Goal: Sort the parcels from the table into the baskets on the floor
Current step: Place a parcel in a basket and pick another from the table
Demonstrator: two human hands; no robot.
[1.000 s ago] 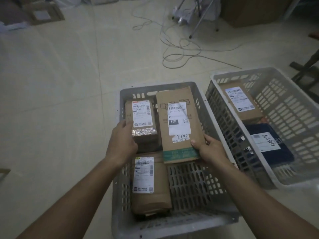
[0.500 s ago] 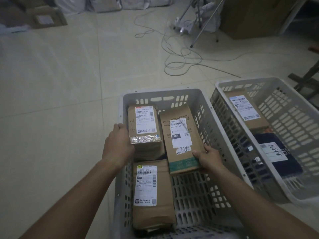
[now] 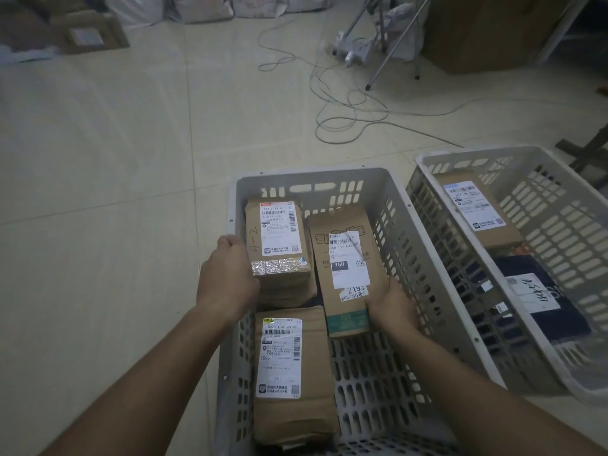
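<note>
Inside the near basket (image 3: 388, 205), two parcels (image 3: 278, 248) lie side by side at its far end, a third parcel (image 3: 292, 373) nearer along its left wall. A second basket (image 3: 559, 199) stands right of the near basket, holding two more.

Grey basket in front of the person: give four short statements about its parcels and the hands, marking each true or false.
1. The grey basket holds three brown parcels. True.
2. The right hand grips the parcel marked 15H. True.
3. The left hand rests on the floor. False: it holds the parcel with silver tape.
4. The white basket on the right holds nothing. False: a brown box and a dark parcel lie inside.
</note>
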